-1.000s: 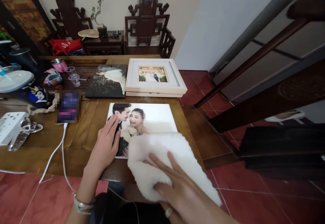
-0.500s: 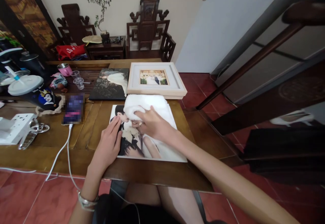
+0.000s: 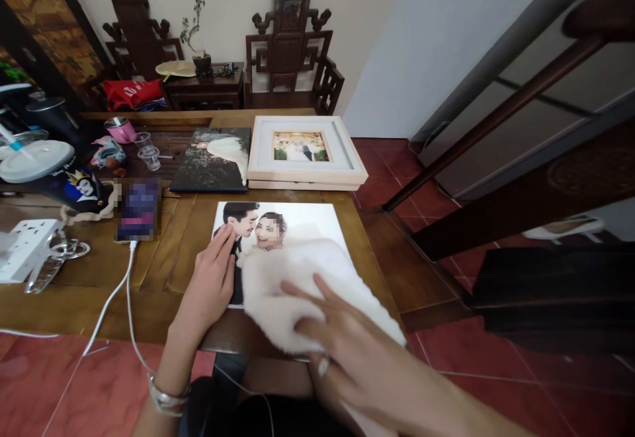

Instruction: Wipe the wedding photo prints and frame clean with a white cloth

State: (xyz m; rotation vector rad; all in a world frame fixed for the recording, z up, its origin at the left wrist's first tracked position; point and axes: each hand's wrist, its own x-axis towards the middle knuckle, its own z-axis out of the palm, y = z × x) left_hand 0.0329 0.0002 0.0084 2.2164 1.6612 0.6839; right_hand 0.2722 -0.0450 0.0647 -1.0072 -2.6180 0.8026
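Note:
A photo panel (image 3: 312,219) showing a couple lies flat on the wooden table in front of me. My left hand (image 3: 211,281) rests with straight fingers on its left edge, holding nothing. A fluffy white towel (image 3: 282,278) covers the lower and right part of the panel and hangs past its near edge. My right hand (image 3: 347,344), with a ring on one finger, grips the towel from above, slightly blurred. The lower part of the picture is hidden under the towel.
Behind the panel lie a dark photo board (image 3: 208,169) and a light wooden picture frame (image 3: 258,159). To the left are a phone (image 3: 139,209) on a white cable, a hair claw clip (image 3: 57,258), a power strip (image 3: 30,245) and a lidded cup (image 3: 74,182).
My right hand has drawn the towel down toward me and to the right, uncovering the panel's upper part and the faces. My left hand has stayed on the left edge.

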